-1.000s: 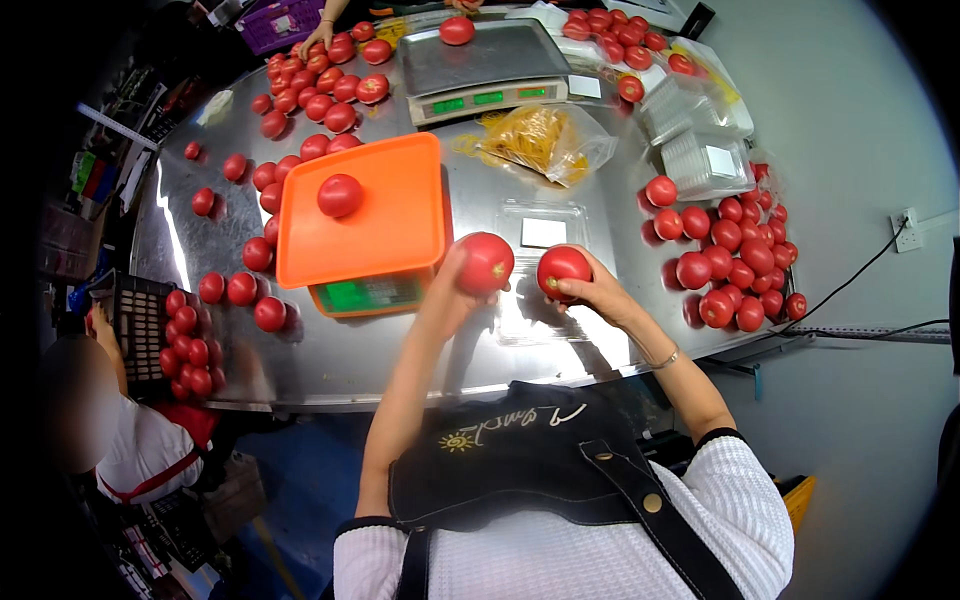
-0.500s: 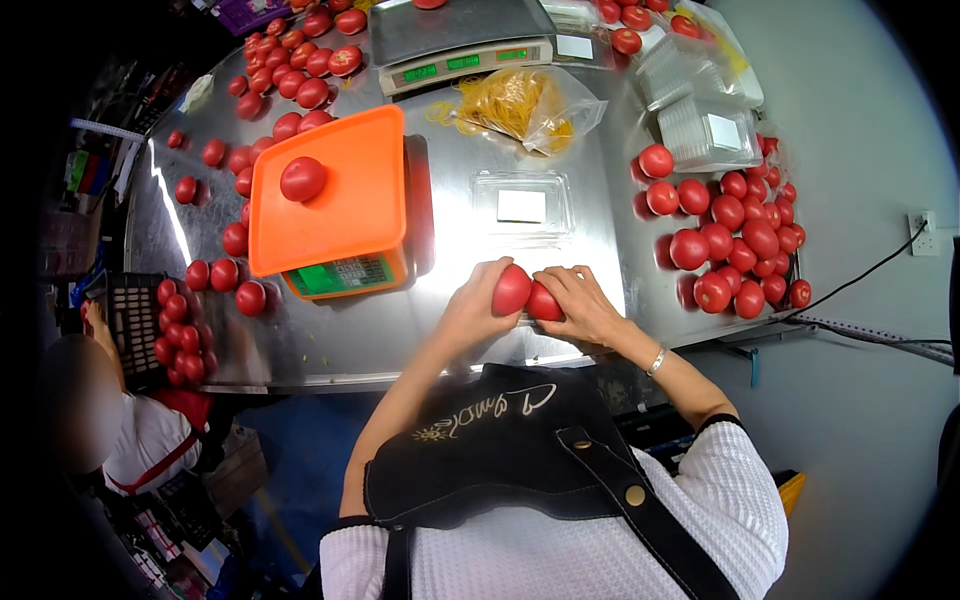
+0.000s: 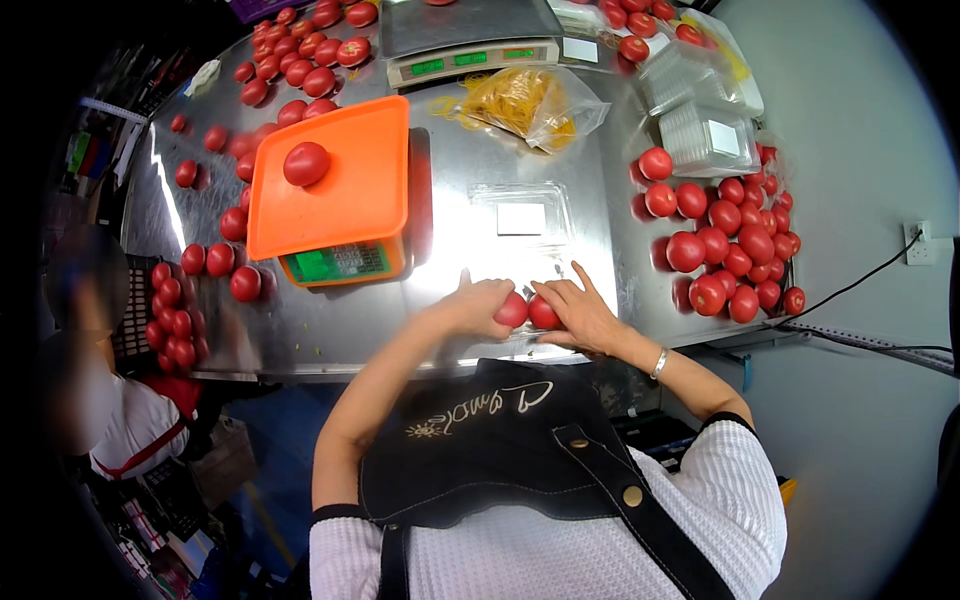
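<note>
Two red tomatoes sit side by side near the table's front edge. My left hand (image 3: pixel 474 306) is closed on the left tomato (image 3: pixel 511 311), with its fingers over the top and side. On the right tomato (image 3: pixel 543 312), my right hand (image 3: pixel 586 314) curls its fingers and thumb, while one finger points up and away. Just beyond lies a clear plastic box (image 3: pixel 550 197) with a white label (image 3: pixel 521 219). Clear plastic also shows around the tomatoes, but my hands hide whether they rest in a tray of it.
An orange scale (image 3: pixel 340 215) with a tomato (image 3: pixel 306 164) on it stands left. Farther back are a bag of yellow bands (image 3: pixel 525 105) and a larger scale (image 3: pixel 470 30). Stacked clear boxes (image 3: pixel 705 140) and piled tomatoes (image 3: pixel 740 250) are right. A co-worker's white sleeve (image 3: pixel 140 425) shows left.
Both tomatoes are lower and more level, the left one having come down from a tilted, raised hold. My left hand has shifted slightly left; my right hand has lifted one finger away.
</note>
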### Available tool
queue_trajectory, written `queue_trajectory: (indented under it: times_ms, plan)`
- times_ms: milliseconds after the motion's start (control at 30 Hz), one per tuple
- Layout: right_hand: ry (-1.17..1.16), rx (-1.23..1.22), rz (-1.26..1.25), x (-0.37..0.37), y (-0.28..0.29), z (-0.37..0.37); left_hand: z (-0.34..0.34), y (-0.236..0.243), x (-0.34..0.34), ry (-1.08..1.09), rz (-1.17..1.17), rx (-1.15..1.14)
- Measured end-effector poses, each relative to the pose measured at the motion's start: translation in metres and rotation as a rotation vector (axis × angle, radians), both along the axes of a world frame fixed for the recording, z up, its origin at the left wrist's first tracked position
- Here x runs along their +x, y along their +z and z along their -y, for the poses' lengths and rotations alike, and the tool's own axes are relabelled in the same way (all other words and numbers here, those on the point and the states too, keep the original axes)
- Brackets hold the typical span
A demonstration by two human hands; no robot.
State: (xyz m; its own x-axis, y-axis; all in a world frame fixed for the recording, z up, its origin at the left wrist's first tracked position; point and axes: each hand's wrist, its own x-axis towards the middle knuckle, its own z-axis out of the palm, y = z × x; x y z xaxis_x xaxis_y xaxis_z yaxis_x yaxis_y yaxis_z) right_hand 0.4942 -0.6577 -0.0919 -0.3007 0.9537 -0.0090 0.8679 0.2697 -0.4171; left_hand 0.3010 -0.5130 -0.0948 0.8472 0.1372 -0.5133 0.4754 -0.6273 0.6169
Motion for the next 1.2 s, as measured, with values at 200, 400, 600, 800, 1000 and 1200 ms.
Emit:
queue_trajectory:
  times_ms: [200, 400, 600, 800, 1000, 1200]
  plan:
    - [-0.133, -0.021, -0.002, -0.008, -0.005, 0.009, 0.061, -0.004, 0.0, 0.085, 0.232, 0.539]
    - [-0.145, -0.047, 0.046, -0.017, 0.001, -0.003, 0.058, -0.011, 0.02, 0.206, 0.515, 0.557]
    - [-0.038, 0.118, -0.195, -0.037, 0.061, -0.116, 0.055, -0.044, 0.012, 0.228, 0.697, 0.51]
    - [-0.04, 0.3, -0.222, -0.168, 0.071, -0.31, 0.057, -0.031, 0.009, 0.157, 0.644, 0.549]
    - [-0.033, 0.149, -0.493, -0.19, 0.052, -0.35, 0.063, -0.025, 0.007, 0.142, 0.51, 0.611]
    - [-0.171, -0.361, -0.871, -0.074, 0.061, -0.183, 0.057, -0.038, 0.0, 0.229, 0.713, 0.602]
